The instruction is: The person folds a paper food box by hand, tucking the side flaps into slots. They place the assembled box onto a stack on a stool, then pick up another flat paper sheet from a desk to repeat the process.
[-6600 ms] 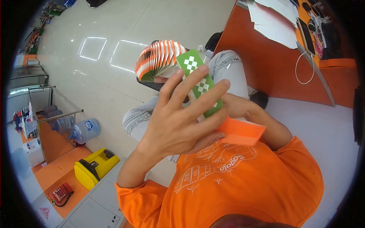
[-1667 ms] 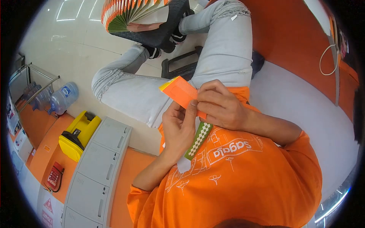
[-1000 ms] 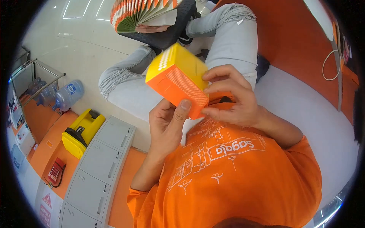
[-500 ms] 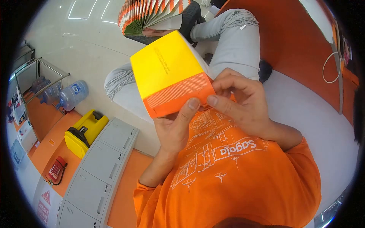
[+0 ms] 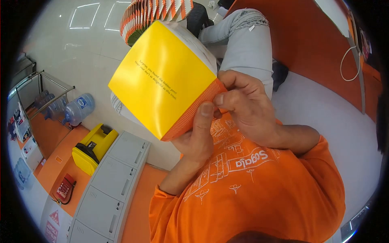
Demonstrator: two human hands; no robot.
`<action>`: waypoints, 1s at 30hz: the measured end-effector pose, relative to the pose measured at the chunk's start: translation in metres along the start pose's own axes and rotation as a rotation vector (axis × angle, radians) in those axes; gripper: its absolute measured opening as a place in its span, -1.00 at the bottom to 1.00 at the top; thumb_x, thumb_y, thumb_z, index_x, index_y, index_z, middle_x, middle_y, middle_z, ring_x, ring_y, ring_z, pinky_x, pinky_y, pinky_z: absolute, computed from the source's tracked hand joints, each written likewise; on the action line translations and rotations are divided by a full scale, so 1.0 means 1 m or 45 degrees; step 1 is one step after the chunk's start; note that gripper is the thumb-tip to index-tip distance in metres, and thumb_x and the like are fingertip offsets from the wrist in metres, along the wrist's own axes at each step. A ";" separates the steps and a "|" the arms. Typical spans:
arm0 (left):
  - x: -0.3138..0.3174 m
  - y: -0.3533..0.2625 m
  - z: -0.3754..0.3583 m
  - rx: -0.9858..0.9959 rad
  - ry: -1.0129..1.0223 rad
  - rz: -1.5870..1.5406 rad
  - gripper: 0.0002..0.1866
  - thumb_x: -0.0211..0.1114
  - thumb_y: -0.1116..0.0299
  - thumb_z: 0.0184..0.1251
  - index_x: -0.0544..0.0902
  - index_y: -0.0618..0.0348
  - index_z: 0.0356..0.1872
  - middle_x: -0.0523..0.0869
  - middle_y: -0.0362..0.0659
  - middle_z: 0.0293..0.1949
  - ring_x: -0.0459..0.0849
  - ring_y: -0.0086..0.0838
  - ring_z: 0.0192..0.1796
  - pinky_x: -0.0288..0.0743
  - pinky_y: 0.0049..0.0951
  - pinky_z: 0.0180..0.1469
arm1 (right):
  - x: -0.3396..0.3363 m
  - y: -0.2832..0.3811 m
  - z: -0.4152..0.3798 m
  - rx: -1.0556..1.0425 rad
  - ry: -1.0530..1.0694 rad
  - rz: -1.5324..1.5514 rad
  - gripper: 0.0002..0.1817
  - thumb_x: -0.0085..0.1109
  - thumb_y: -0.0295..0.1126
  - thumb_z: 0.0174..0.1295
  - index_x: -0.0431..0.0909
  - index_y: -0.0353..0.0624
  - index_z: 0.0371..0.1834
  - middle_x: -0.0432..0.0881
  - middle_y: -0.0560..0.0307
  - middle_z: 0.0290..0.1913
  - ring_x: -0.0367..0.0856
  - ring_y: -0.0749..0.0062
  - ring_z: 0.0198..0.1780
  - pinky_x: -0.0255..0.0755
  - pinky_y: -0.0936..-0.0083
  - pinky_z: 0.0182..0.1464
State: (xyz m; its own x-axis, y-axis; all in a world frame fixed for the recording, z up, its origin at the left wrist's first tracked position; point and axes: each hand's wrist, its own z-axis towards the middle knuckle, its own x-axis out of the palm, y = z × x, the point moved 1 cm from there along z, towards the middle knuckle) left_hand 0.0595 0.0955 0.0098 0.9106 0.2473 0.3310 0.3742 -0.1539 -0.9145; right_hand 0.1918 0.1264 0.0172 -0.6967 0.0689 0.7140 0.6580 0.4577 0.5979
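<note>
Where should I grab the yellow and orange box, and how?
I'd pinch the box by its narrow orange side, coming from the wearer's body side, as the left hand and right hand do now. That side turns down from the broad yellow face, giving thumb and fingers an edge. Keep the grip light: the yellow face bows, so it's likely thin card.
</note>
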 end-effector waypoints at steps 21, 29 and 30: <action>0.012 0.007 0.000 0.047 0.020 -0.092 -0.50 0.13 0.27 0.66 0.34 0.30 0.46 0.57 0.03 0.31 0.63 -0.30 0.29 0.52 -0.27 0.35 | 0.014 -0.005 0.006 -0.016 -0.168 -0.059 -0.93 0.12 -0.59 0.38 0.60 -0.34 -0.21 0.72 0.20 -0.23 0.60 0.76 -0.24 0.57 0.70 -0.21; 0.016 0.006 0.004 0.056 -0.097 -0.057 -0.52 0.20 0.39 0.59 0.38 0.33 0.42 0.68 0.04 0.12 0.71 -0.43 -0.18 0.65 -0.51 -0.29 | 0.014 -0.004 0.008 -0.013 -0.204 -0.069 -0.91 0.09 -0.59 0.40 0.60 -0.35 -0.21 0.71 0.21 -0.25 0.60 0.78 -0.31 0.60 0.72 -0.25; 0.016 0.007 0.004 0.056 -0.098 -0.056 -0.52 0.20 0.39 0.59 0.38 0.33 0.42 0.68 0.04 0.12 0.71 -0.43 -0.18 0.65 -0.51 -0.29 | 0.013 -0.006 0.008 -0.031 -0.219 -0.081 -0.91 0.09 -0.59 0.40 0.60 -0.35 -0.21 0.71 0.20 -0.26 0.59 0.78 -0.32 0.59 0.72 -0.26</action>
State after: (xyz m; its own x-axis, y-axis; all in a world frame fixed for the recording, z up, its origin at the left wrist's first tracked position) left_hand 0.0762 0.1025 0.0077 0.8766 0.3262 0.3538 0.4039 -0.0992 -0.9094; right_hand 0.1762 0.1311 0.0199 -0.7741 0.1919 0.6032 0.6166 0.4444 0.6499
